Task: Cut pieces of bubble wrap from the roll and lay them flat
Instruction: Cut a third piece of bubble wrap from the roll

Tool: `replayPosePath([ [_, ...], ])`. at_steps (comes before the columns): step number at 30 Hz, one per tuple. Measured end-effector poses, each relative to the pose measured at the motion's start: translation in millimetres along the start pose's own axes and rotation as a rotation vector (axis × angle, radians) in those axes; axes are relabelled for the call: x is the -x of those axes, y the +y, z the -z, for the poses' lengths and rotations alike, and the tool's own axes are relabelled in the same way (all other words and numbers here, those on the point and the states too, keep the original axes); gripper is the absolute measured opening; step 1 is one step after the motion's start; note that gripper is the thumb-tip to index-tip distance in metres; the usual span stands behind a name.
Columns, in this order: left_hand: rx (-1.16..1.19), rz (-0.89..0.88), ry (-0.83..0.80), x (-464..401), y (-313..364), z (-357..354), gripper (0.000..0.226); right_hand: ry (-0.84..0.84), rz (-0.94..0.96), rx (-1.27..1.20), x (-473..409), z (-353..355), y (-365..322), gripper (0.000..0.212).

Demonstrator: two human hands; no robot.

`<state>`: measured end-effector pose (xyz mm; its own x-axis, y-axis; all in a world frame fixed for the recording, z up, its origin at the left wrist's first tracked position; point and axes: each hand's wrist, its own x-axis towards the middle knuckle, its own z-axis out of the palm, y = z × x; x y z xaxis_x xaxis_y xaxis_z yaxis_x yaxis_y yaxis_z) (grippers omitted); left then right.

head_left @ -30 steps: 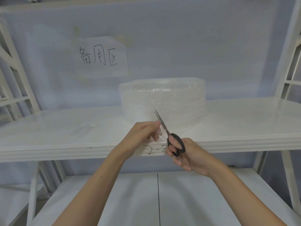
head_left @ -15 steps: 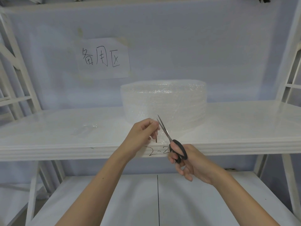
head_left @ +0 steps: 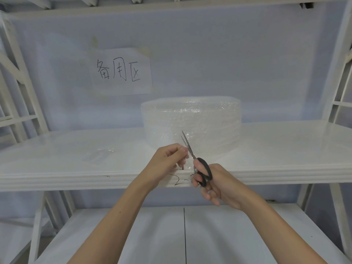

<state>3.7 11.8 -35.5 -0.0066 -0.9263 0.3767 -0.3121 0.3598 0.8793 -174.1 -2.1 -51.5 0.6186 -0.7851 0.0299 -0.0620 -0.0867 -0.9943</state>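
Since a moment ago, scissors (head_left: 198,161) closed their blades on the bubble wrap strip (head_left: 187,164). Left hand (head_left: 167,162) fingers pinch it; right hand (head_left: 215,183) grips the handles. Roll (head_left: 191,124) stands behind on the shelf (head_left: 285,149).

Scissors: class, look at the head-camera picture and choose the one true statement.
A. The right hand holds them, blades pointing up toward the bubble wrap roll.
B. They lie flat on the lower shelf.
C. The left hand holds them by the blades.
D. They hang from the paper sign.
A: the right hand grips the black handles of the scissors, whose blades angle up in front of the bubble wrap roll.
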Motion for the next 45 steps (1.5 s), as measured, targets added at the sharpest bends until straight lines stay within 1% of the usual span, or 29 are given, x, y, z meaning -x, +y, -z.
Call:
replayPosePath([
  [5,0.003,-0.013,-0.016,1,-1,0,0.038,-0.007,0.023,0.032,-1,2,0,0.042],
  [7,0.001,-0.012,-0.021,1,-1,1,0.037,-0.017,0.026,0.027,-1,3,0,0.044],
  [10,-0.002,-0.019,-0.04,0,-2,2,0.03,-0.033,0.024,-0.023,-1,5,-3,0.053],
  [13,-0.006,-0.033,-0.077,0,-3,1,0.025,-0.033,0.025,-0.031,-3,6,-8,0.049],
  [17,-0.012,-0.036,-0.082,0,-4,3,0.028,-0.007,0.02,0.005,-5,4,-9,0.055],
  [19,-0.015,-0.032,-0.075,-1,-4,4,0.032,0.007,0.02,0.011,-4,3,-9,0.049],
  [22,0.015,-0.02,-0.052,0,-3,3,0.029,0.0,0.038,0.005,-4,3,-8,0.045],
  [23,0.042,-0.003,-0.038,-1,-2,2,0.032,-0.005,0.043,0.018,-4,2,-8,0.045],
  [26,0.158,0.086,0.023,-5,1,1,0.057,-0.006,0.041,0.057,-4,0,-9,0.047],
  [28,0.211,0.123,0.062,-8,1,2,0.064,-0.002,0.038,0.052,-3,-2,-10,0.047],
  [29,0.209,0.124,0.082,-8,0,2,0.06,0.002,0.035,0.05,-3,-2,-10,0.047],
  [33,0.104,0.042,0.129,-6,-3,-2,0.027,0.023,0.029,0.051,-2,-3,-9,0.047],
  [34,0.083,0.026,0.138,-5,-3,-3,0.022,0.03,0.029,0.045,-2,-3,-9,0.048],
  [38,0.08,0.008,0.155,-4,-3,-1,0.02,0.048,0.008,0.016,2,-4,-7,0.049],
  [45,0.088,0.018,0.134,-2,-2,-2,0.022,0.045,-0.023,-0.003,13,1,2,0.052],
])
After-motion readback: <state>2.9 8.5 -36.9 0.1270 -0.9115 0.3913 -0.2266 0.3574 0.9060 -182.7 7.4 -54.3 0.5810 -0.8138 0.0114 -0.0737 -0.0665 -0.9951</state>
